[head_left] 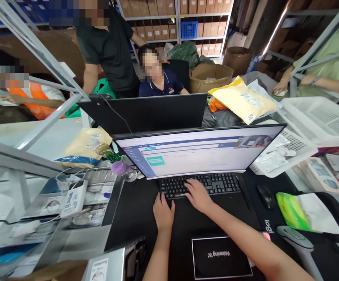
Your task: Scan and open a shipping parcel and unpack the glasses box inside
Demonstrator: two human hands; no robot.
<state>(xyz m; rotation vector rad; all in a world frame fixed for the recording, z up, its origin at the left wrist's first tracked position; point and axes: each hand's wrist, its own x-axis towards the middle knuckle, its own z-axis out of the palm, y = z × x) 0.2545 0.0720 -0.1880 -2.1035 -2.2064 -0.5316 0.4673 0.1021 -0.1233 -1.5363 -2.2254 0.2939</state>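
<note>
A black keyboard (222,182) lies on a dark desk mat below a lit monitor (193,156), which shows a page with a blue bar and a green block. My left hand (163,212) rests at the keyboard's lower left corner, fingers stretched out and holding nothing. Over the middle keys lies my right hand (198,195), its fingers spread and also without any object. A black box marked "Wokening" (220,257) lies flat under my right forearm. Right of the keyboard sits a black mouse (265,196).
A handheld scanner (295,238) and green tissue pack (294,210) lie at right, near white baskets (301,148). A purple-capped bottle (124,171) and trays of small boxes (96,195) stand left. Beyond the second monitor (154,113) are several people and a yellow parcel (244,99).
</note>
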